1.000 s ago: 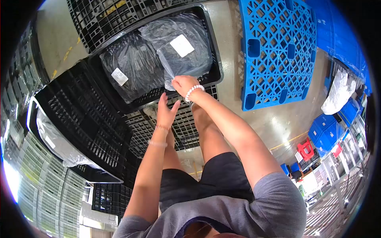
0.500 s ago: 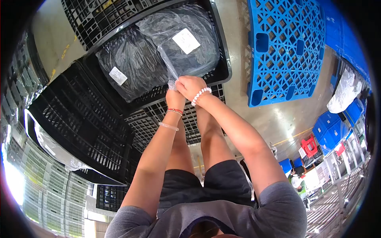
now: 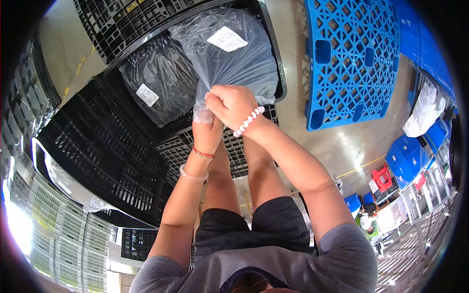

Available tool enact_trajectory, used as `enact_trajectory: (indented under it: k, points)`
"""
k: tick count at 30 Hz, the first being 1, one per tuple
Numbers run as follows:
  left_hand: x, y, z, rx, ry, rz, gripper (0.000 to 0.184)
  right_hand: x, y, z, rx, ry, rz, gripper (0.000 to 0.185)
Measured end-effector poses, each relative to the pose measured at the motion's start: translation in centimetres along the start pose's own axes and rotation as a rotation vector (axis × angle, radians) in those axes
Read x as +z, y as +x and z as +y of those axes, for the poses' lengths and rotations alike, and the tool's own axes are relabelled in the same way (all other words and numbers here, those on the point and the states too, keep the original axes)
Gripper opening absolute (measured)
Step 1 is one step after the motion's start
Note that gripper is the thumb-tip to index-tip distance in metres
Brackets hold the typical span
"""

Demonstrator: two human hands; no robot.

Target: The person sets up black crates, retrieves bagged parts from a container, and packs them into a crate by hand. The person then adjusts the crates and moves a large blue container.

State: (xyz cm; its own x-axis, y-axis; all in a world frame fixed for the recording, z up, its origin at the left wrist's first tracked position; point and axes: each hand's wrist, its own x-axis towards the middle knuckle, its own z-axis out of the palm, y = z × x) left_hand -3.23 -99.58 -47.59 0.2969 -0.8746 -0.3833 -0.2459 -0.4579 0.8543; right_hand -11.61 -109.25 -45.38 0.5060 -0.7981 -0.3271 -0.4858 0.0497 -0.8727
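Observation:
A clear plastic bag [image 3: 234, 58] with dark contents and a white label [image 3: 227, 39] lies in the right part of a black crate [image 3: 279, 80]. Its gathered neck runs into my right hand [image 3: 233, 105], which is closed around it in a fist. Just left of that and slightly lower, my left hand [image 3: 207, 134] is closed on the loose end of the same bag. Folds of plastic fan out from the right fist. Beside it in the crate rests a second plastic bag [image 3: 159, 80] with its own white label [image 3: 147, 95], touched by neither hand.
Another black crate [image 3: 97, 141] stands tilted at the left. A black pallet [image 3: 229, 156] lies under the crate, near my legs. To the right is a blue plastic pallet [image 3: 351, 63]. Farther right are blue bins [image 3: 408, 158], a red stool [image 3: 382, 179] and a white plastic bag [image 3: 424, 110].
The bag's neck is now pulled tighter, with plastic stretched toward my right fist. My right hand has risen slightly; my left has shifted left and down. The bag's label has tilted.

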Motion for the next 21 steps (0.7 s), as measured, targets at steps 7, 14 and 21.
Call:
enact_trajectory:
  k: [7,14,21]
  points:
    - [-4.6,-3.7,6.8,0.153,0.089,-0.061,0.018,-3.4,-1.6,-6.5,-0.032,0.243,0.026,0.017]
    - [-11.4,-12.7,9.6,0.052,0.094,0.113,0.028,0.9,-5.8,-12.8,-0.277,0.641,-0.219,0.024]
    - [-16.0,-15.3,7.5,-0.439,-0.089,0.461,0.031,7.8,-5.5,-12.0,-0.23,0.521,-0.418,0.022]
